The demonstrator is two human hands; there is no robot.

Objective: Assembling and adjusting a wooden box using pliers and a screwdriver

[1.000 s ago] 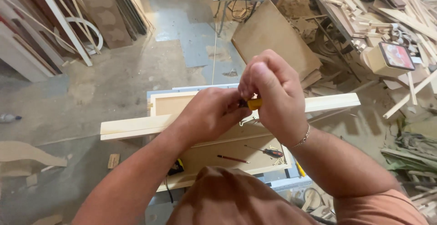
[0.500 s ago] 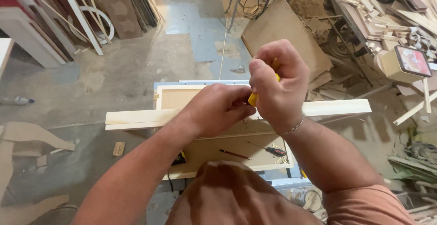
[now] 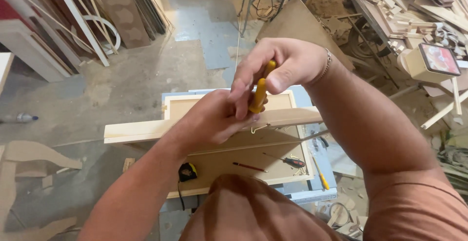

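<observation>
The right hand point(image 3: 287, 68) closes its grip on a yellow-handled tool point(image 3: 259, 94), held nearly upright with its tip pointing down at the pale wooden strip point(image 3: 141, 130). The left hand point(image 3: 214, 121) rests on the strip just below the tool, fingers curled around the spot where the tip meets the wood; whether this grip holds a small part cannot be told. The strip lies across a shallow wooden frame point(image 3: 183, 105) on the bench point(image 3: 324, 165).

Hazards:
- The left fingers sit touching the tool tip. A slip under pressure is likely to drive the tip into them.
- The strip appears unclamped and overhangs the frame at both ends. Downward force may tilt or shift it.
- A tape measure point(image 3: 187, 171), a red pencil point(image 3: 249, 167) and a small screwdriver point(image 3: 292, 161) lie loose in the frame and could be knocked off.
</observation>
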